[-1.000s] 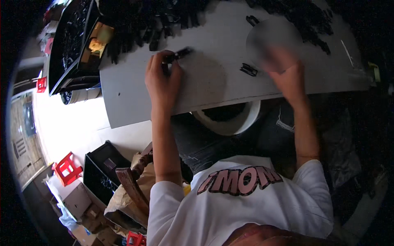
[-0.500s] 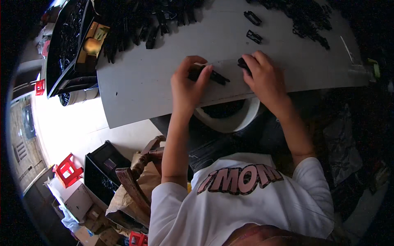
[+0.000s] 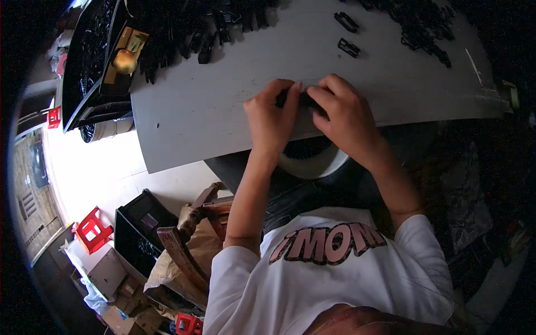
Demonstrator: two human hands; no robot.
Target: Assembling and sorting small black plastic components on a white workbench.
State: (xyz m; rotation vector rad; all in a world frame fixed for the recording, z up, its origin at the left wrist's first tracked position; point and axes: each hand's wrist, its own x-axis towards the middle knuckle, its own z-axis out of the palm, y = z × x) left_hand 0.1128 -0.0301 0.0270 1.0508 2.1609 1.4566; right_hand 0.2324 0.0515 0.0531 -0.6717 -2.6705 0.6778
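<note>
Both hands meet above the near part of the grey table (image 3: 190, 117). My left hand (image 3: 272, 114) is closed round a dark black plastic piece (image 3: 283, 98), mostly covered by the fingers. Close beside it, my right hand (image 3: 347, 114) pinches a small black part (image 3: 306, 99) with thumb and fingers. The two pieces come together between my fingertips; whether they are joined I cannot tell. Farther off on the table lie two slim black frame-like plastic parts, an upper one (image 3: 346, 22) and a lower one (image 3: 349, 48).
Heaps of black plastic parts lie at the far left (image 3: 206, 47) and far right (image 3: 421, 28). A lit screen (image 3: 127, 53) leans by a black bin (image 3: 84, 84). Under the table edge sits a white-rimmed bucket (image 3: 321, 170). A wooden chair (image 3: 181, 257) and black crate (image 3: 142, 223) stand lower left.
My right hand has moved left and my left hand slightly right, so the pieces they hold now meet. The gap between the hands has closed.
</note>
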